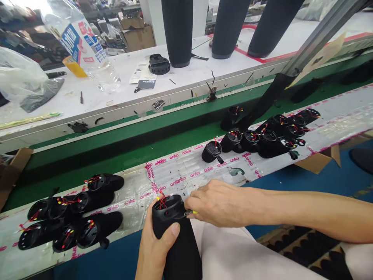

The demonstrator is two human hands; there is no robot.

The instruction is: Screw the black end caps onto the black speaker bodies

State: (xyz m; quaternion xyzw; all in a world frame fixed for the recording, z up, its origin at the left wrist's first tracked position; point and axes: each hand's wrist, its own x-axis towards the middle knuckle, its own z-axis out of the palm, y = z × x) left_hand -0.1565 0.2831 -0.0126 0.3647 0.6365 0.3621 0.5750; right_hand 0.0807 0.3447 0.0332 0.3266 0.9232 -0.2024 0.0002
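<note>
My left hand [157, 241] is wrapped round a black cylindrical speaker housing [182, 249], its thumb on the near side just below the rim. The housing is tilted, its open end towards the far side of my lap. Red wires [163, 202] with small light connectors stick out of that opening. My right hand [206, 204] is closed at the right side of the rim, fingers pinched together. A small yellow-green piece [191, 212] and a bit of dark metal show below its fingers; the rest of what it holds is hidden.
Several similar black housings with red wires lie on the film-covered ledge at left [99, 229] and stand at right [211, 151]. Beyond the green belt [136, 155], a white bench [122, 101] carries a plastic bottle [87, 50] and tall black cylinders [177, 35]. A metal post [317, 39] slants at right.
</note>
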